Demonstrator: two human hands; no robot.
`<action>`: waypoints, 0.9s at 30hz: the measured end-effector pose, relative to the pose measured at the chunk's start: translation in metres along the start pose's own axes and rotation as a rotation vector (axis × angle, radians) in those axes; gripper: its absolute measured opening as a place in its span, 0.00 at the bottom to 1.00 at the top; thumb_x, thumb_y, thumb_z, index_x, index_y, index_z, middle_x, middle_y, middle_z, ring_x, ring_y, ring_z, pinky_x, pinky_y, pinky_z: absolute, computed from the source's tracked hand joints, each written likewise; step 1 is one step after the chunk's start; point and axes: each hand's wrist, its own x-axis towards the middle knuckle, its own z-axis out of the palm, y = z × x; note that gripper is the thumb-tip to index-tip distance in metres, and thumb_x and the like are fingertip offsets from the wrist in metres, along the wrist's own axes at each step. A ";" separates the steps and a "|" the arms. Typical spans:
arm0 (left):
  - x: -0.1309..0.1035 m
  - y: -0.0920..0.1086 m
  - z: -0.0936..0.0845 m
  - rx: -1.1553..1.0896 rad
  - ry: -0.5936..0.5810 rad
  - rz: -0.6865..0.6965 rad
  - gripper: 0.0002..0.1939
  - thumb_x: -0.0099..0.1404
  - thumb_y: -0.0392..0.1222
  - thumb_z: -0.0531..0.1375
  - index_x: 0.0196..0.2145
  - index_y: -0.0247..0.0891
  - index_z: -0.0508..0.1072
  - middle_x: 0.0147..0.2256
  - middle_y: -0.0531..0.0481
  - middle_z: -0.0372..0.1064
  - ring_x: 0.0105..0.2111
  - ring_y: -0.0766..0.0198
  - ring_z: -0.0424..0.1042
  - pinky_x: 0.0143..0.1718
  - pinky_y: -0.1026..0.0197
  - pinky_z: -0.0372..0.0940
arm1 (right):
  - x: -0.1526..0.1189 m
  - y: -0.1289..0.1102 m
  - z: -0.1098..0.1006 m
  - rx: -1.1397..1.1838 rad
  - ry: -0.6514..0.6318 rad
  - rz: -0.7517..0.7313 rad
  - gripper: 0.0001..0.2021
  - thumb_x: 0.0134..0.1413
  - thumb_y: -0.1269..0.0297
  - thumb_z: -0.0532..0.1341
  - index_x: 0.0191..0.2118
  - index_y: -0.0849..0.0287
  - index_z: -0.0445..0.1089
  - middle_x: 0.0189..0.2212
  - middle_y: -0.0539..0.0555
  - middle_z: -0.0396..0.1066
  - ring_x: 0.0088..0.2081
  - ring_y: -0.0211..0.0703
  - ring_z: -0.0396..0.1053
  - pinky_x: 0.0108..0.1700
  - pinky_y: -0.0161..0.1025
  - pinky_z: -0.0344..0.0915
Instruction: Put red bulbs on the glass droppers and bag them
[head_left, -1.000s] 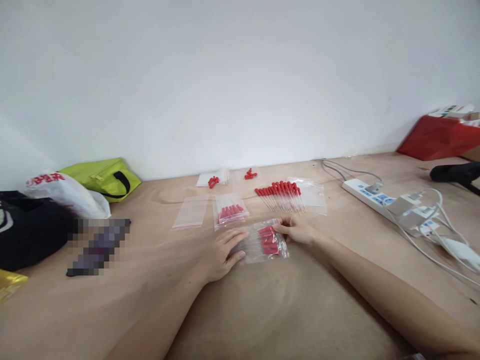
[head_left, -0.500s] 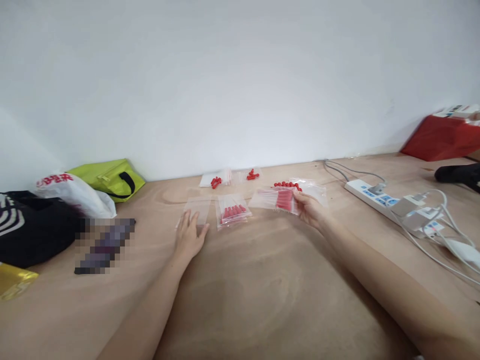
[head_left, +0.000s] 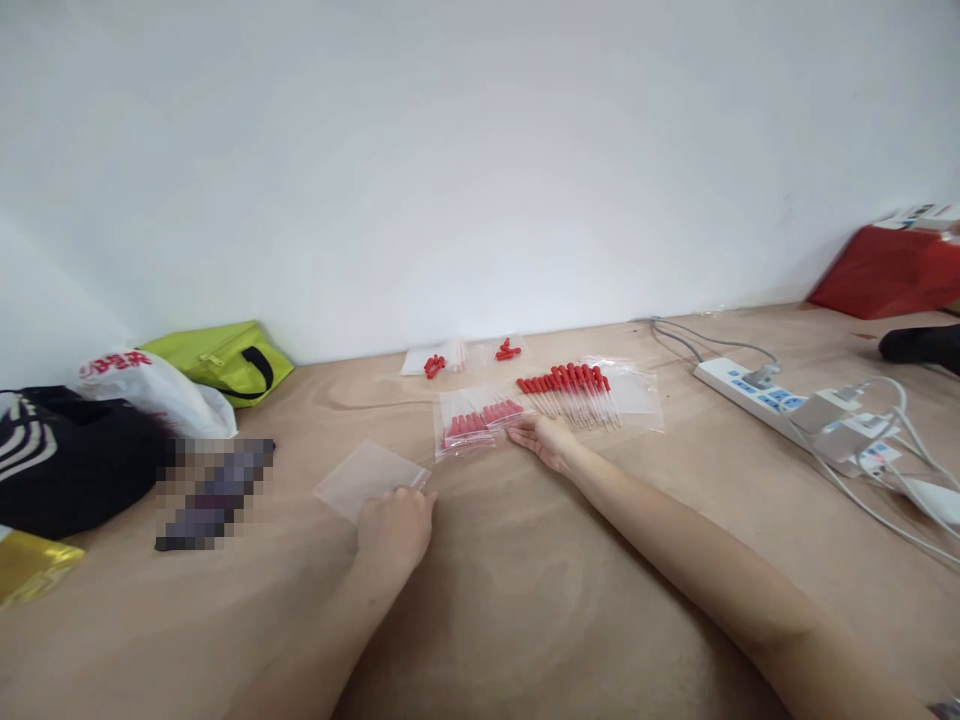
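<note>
My left hand [head_left: 396,528] is closed on the near right corner of a flat clear zip bag [head_left: 369,478], with nothing visible inside the bag. To its right, my right hand [head_left: 541,440] pinches the lower edge of a zip bag holding several red-handled pieces [head_left: 502,412]. That bag overlaps another filled zip bag [head_left: 463,432] lying on the table. Just beyond my right hand, a fanned row of thin pale sticks with red ends [head_left: 574,385] lies partly over a clear bag [head_left: 637,395].
Two small heaps of red pieces [head_left: 434,366] lie on clear bags near the wall. A white power strip [head_left: 750,390] with chargers and cables stands at right. A red bag [head_left: 889,270] is far right; a lime green bag [head_left: 225,355], white bag and black bag are left.
My right hand has moved left, laying its filled bag over the other and uncovering the sticks. My left hand has closed on the clear bag, now turned and nearer to me.
</note>
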 end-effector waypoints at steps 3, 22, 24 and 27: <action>-0.023 0.026 -0.005 0.034 0.019 0.071 0.22 0.64 0.46 0.46 0.33 0.28 0.74 0.30 0.33 0.71 0.34 0.48 0.72 0.35 0.51 0.63 | -0.016 -0.004 -0.014 -0.039 -0.028 0.009 0.09 0.42 0.82 0.55 0.26 0.60 0.59 0.20 0.52 0.67 0.25 0.37 0.69 0.32 0.35 0.71; -0.002 0.027 0.026 -0.286 0.078 0.878 0.22 0.64 0.48 0.49 0.56 0.44 0.57 0.58 0.46 0.52 0.59 0.54 0.48 0.56 0.43 0.46 | 0.013 -0.037 -0.040 -1.351 0.147 -0.741 0.09 0.45 0.74 0.55 0.31 0.60 0.71 0.34 0.57 0.70 0.38 0.42 0.67 0.41 0.36 0.61; -0.006 0.045 0.027 -0.305 0.114 0.812 0.22 0.64 0.48 0.50 0.55 0.43 0.59 0.57 0.45 0.53 0.58 0.52 0.49 0.56 0.42 0.47 | 0.027 -0.042 -0.024 -1.355 0.191 -0.680 0.08 0.47 0.72 0.55 0.32 0.60 0.72 0.35 0.58 0.71 0.39 0.43 0.67 0.42 0.36 0.60; -0.009 0.058 0.028 -0.309 0.164 0.745 0.23 0.63 0.49 0.51 0.54 0.40 0.60 0.56 0.43 0.55 0.56 0.49 0.52 0.53 0.42 0.51 | 0.043 -0.043 -0.006 -1.365 0.255 -0.575 0.07 0.49 0.67 0.56 0.29 0.63 0.71 0.32 0.63 0.72 0.38 0.47 0.69 0.40 0.38 0.61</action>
